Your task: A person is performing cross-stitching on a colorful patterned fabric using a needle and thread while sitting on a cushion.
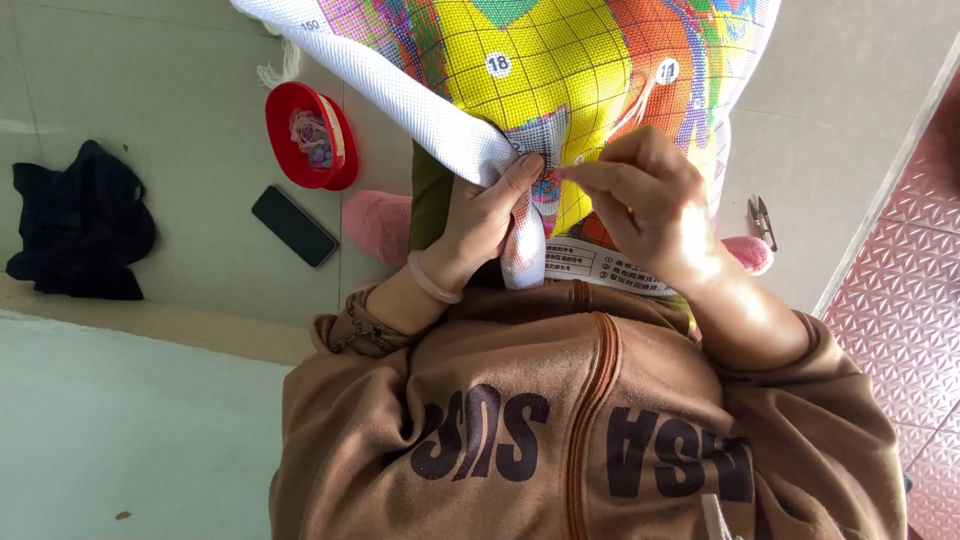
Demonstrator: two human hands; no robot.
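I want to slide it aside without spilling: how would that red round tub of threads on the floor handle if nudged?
The red tub looks like thin plastic holding only loose threads, so probably light. On the smooth floor it would likely slide easily. It seems tilted on its edge, so a push might tip or roll it.

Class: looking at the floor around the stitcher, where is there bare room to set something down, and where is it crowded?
Free: pale floor between the black cloth and phone; also right of the snips. Crowded: around the red tub, slipper and canvas.

Colourful gridded cross-stitch canvas (pixel 560 70), folded, lap-draped
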